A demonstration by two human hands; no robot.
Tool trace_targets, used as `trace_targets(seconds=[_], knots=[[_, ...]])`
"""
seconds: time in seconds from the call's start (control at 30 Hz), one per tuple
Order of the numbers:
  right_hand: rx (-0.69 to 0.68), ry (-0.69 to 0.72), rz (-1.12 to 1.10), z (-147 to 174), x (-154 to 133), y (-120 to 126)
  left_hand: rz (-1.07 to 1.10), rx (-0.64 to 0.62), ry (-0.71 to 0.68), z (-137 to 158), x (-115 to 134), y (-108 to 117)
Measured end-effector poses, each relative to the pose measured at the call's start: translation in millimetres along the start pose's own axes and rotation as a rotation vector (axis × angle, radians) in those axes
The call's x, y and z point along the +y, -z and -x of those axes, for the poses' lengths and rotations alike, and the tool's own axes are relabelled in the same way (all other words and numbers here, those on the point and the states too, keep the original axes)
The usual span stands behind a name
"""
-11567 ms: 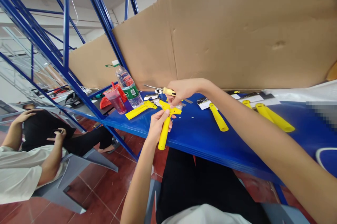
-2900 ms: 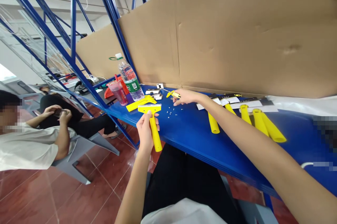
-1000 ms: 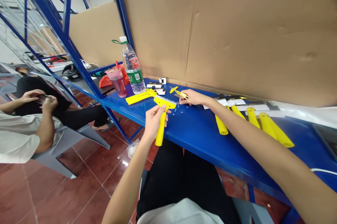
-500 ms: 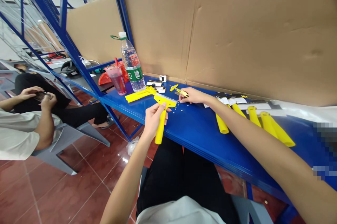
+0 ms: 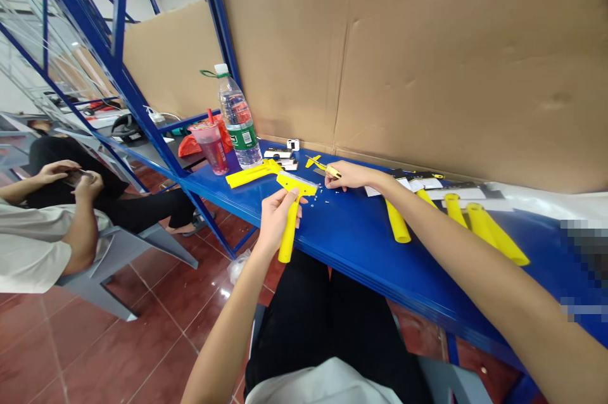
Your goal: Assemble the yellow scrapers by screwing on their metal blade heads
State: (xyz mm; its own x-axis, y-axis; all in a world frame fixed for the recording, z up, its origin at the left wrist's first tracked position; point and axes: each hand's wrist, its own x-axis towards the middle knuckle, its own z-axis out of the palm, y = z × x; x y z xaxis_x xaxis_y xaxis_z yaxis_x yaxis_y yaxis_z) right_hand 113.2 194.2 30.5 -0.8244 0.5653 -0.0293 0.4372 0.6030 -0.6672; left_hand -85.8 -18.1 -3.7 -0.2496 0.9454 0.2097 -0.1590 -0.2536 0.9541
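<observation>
My left hand (image 5: 279,211) is closed around the handle of a yellow scraper (image 5: 287,236), its wide head turned up and a clear strip along the top edge. My right hand (image 5: 349,175) rests low over the blue table, holding a small screwdriver (image 5: 334,172) with a yellow and black handle; its shaft points up and left. The fingertips are bent down by the tabletop, and whether they pinch a screw cannot be made out. Small screws (image 5: 326,202) lie scattered between the two hands. A second yellow scraper (image 5: 251,174) lies behind my left hand.
A water bottle (image 5: 241,128) and a pink cup (image 5: 212,149) stand at the left. Several yellow handles (image 5: 398,221) lie near my right forearm. A cardboard wall (image 5: 427,62) closes the back. At far left a seated person (image 5: 57,220) holds a dark object.
My right hand has drawn slightly right, away from the scraper's head, with its fingertips lower at the tabletop. My left hand keeps the scraper in nearly the same place.
</observation>
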Motion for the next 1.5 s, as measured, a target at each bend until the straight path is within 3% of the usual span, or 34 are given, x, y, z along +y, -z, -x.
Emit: trace_targets(seconds=[0.27, 0.47, 0.7, 0.8, 0.9, 1.23, 1.5], knots=[[-0.002, -0.047, 0.016, 11, -12, 14, -0.005, -0.017, 0.000, 0, -1, 2], [0.135, 0.009, -0.048, 32, -70, 29, -0.042, -0.076, 0.062, -1, 2, 3], [0.127, 0.091, 0.065, 31, -130, -6, -0.018, -0.128, 0.130, -2, 2, -1], [0.126, 0.127, 0.128, 24, -134, -17, -0.029, -0.160, 0.131, -3, 1, -1], [0.134, 0.070, 0.128, 20, -134, -21, -0.039, -0.159, 0.125, -3, 1, 1], [0.095, -0.083, -0.135, 16, -141, -26, -0.108, -0.225, 0.178, -6, 5, 7], [0.142, -0.132, -0.296, 14, -116, -32, -0.155, -0.263, 0.210, -11, 4, 13]])
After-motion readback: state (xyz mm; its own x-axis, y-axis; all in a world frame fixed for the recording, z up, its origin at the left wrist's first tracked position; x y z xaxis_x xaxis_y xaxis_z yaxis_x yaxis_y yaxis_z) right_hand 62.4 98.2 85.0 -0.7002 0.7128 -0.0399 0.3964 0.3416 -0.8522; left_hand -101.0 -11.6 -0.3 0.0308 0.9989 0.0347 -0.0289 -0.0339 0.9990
